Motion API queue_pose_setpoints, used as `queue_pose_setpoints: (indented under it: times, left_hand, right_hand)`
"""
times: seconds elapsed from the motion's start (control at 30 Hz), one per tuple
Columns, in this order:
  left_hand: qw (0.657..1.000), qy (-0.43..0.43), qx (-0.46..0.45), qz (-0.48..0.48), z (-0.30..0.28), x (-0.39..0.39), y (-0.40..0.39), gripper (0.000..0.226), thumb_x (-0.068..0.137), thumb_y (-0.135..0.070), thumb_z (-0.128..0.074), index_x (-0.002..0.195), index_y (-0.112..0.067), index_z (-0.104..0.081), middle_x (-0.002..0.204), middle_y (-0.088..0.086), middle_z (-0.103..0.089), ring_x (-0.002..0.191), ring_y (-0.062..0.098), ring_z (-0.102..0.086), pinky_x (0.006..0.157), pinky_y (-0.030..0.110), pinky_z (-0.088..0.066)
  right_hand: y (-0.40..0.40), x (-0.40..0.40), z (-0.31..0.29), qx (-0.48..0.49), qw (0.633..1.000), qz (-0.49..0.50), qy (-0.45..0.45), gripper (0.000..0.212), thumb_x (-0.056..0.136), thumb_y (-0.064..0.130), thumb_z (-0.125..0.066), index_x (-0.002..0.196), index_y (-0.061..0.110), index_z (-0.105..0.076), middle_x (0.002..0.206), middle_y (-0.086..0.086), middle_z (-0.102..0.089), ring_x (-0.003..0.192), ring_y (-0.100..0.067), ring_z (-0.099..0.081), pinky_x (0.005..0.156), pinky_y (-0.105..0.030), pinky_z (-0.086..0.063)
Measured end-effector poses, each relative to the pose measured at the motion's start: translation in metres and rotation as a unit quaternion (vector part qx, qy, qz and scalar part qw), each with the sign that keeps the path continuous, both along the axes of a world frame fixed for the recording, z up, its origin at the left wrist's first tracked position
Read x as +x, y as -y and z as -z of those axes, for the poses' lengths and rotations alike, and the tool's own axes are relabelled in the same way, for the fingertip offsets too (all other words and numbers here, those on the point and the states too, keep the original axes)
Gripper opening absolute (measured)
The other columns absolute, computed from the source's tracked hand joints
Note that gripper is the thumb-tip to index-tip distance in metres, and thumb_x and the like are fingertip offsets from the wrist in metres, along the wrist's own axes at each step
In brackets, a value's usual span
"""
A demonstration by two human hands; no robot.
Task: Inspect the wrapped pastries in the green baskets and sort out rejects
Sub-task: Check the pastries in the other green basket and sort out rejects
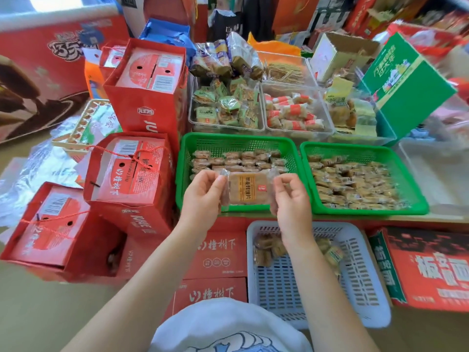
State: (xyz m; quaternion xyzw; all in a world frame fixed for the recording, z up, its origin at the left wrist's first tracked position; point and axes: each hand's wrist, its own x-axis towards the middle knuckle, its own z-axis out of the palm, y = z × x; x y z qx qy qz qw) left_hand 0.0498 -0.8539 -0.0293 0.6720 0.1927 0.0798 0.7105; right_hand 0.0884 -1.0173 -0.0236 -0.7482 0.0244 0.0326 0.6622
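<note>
Grip: While both hands are raised over the near rim of the left green basket (183, 158), each pinches one end seam of a single wrapped pastry (245, 188), so the packet is stretched flat between them.
Left hand: the left hand (203, 196) has its thumb and forefinger closed on the packet's left crimped edge, the other fingers curled below.
Right hand: the right hand (290, 199) pinches the right crimped edge the same way, fingertips together on the clear film.
Held pastry: a tan square slice in clear wrap with a vertical line of dark print and a small red mark, face up toward the camera, held above the left green basket's front part.
Left green basket: holds rows of like packets stacked toward its far side.
Right green basket: the right green basket (421, 199) stands just beside the left green basket on its right, filled with a loose layer of wrapped pastries.
White basket: the white slotted basket (360, 283) sits nearer and lower than the left green basket, to its right, with a few wrapped pastries at its far end.
Clear tubs: clear tubs of wrapped snacks (225, 110) lie beyond the left green basket.
Red boxes: red gift boxes (129, 168) are stacked to the left of the left green basket.
</note>
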Motion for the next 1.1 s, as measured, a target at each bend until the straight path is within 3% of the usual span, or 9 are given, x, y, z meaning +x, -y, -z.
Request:
queue_pose_setpoints:
  times: [0.1, 0.23, 0.4, 0.5, 0.63, 0.7, 0.8, 0.9, 1.1]
  left_hand:
    - [0.998, 0.037, 0.041, -0.014, -0.007, -0.004, 0.009, 0.022, 0.106, -0.014, -0.047, 0.084, -0.013, -0.048, 0.051, -0.006, -0.048, 0.043, 0.01, -0.043, 0.043, 0.024, -0.037]
    - [0.999, 0.041, -0.028, -0.013, -0.009, -0.004, 0.009, 0.018, 0.107, -0.015, -0.046, 0.09, -0.009, -0.048, 0.052, 0.0, -0.042, 0.04, 0.011, -0.034, 0.039, 0.022, -0.029]
    - [0.998, 0.014, -0.06, 0.002, 0.001, -0.005, 0.0, 0.016, 0.105, -0.018, -0.05, 0.095, -0.006, -0.051, 0.061, 0.008, -0.052, 0.045, 0.013, -0.043, 0.045, 0.022, -0.035]
    - [0.999, -0.001, 0.039, 0.004, 0.004, -0.002, -0.011, 0.011, 0.101, -0.025, -0.059, 0.108, -0.016, -0.06, 0.095, -0.005, -0.071, 0.078, 0.005, -0.066, 0.069, 0.024, -0.049]
    - [0.956, 0.054, 0.217, 0.191, 0.0, 0.01, -0.028, 0.052, 0.084, -0.042, -0.075, 0.132, -0.038, -0.055, 0.136, -0.027, -0.049, 0.13, -0.004, -0.045, 0.106, 0.02, -0.04]
    - [0.937, 0.068, 0.25, 0.234, 0.006, 0.019, -0.031, 0.053, 0.083, -0.04, -0.078, 0.132, -0.035, -0.059, 0.137, -0.022, -0.052, 0.128, -0.006, -0.047, 0.108, 0.026, -0.043]
    - [0.959, 0.106, 0.187, 0.183, 0.018, 0.031, -0.031, 0.033, 0.091, -0.033, -0.072, 0.123, -0.037, -0.066, 0.127, -0.015, -0.059, 0.117, 0.003, -0.057, 0.095, 0.034, -0.054]
    - [0.94, 0.141, 0.244, 0.193, 0.029, 0.042, -0.029, 0.043, 0.089, -0.046, -0.065, 0.13, -0.033, -0.063, 0.129, -0.011, -0.052, 0.125, 0.007, -0.051, 0.096, 0.031, -0.053]
    - [0.962, 0.065, 0.239, 0.114, 0.047, 0.08, -0.025, 0.039, 0.101, -0.044, -0.037, 0.128, -0.035, -0.063, 0.122, -0.009, -0.058, 0.117, 0.004, -0.052, 0.099, 0.029, -0.045]
  right_hand:
    - [-0.001, -0.005, -0.003, -0.001, 0.999, 0.008, 0.033, 0.019, 0.105, 0.023, -0.05, 0.086, 0.021, -0.054, 0.054, 0.003, -0.037, 0.046, -0.015, -0.029, 0.046, -0.03, -0.023]
    - [-0.004, -0.006, -0.01, 0.084, 0.996, 0.018, -0.017, 0.021, 0.103, 0.02, -0.052, 0.083, 0.019, -0.053, 0.053, 0.004, -0.036, 0.046, -0.013, -0.025, 0.044, -0.025, -0.02]
    - [-0.008, -0.005, -0.01, 0.16, 0.985, 0.003, -0.069, 0.019, 0.104, 0.017, -0.05, 0.085, 0.012, -0.05, 0.056, -0.001, -0.044, 0.042, -0.011, -0.025, 0.039, -0.022, -0.018]
    - [-0.007, 0.004, -0.007, 0.143, 0.985, 0.012, -0.1, 0.018, 0.103, 0.018, -0.051, 0.087, 0.011, -0.05, 0.07, -0.015, -0.042, 0.041, -0.012, -0.026, 0.037, -0.022, -0.019]
    - [-0.012, 0.015, -0.007, 0.11, 0.985, -0.006, -0.131, 0.017, 0.103, 0.02, -0.053, 0.09, 0.01, -0.05, 0.057, -0.003, -0.045, 0.038, -0.009, -0.03, 0.037, -0.023, -0.023]
    - [-0.016, 0.022, -0.009, 0.157, 0.972, -0.007, -0.173, 0.015, 0.103, 0.02, -0.052, 0.093, 0.01, -0.05, 0.051, 0.004, -0.042, 0.036, -0.008, -0.029, 0.038, -0.022, -0.023]
    - [-0.02, 0.038, -0.003, 0.258, 0.933, 0.014, -0.25, 0.008, 0.104, 0.016, -0.049, 0.1, 0.01, -0.05, 0.048, 0.005, -0.037, 0.035, -0.007, -0.028, 0.033, -0.02, -0.024]
    - [-0.025, 0.056, 0.008, 0.326, 0.892, 0.046, -0.31, 0.016, 0.104, 0.014, -0.047, 0.089, 0.012, -0.05, 0.045, 0.005, -0.033, 0.032, -0.006, -0.026, 0.03, -0.019, -0.021]
    - [-0.037, 0.088, 0.026, 0.32, 0.896, 0.029, -0.307, 0.013, 0.105, 0.007, -0.043, 0.108, 0.016, -0.052, 0.05, 0.003, -0.036, 0.036, -0.008, -0.031, 0.033, -0.019, -0.026]
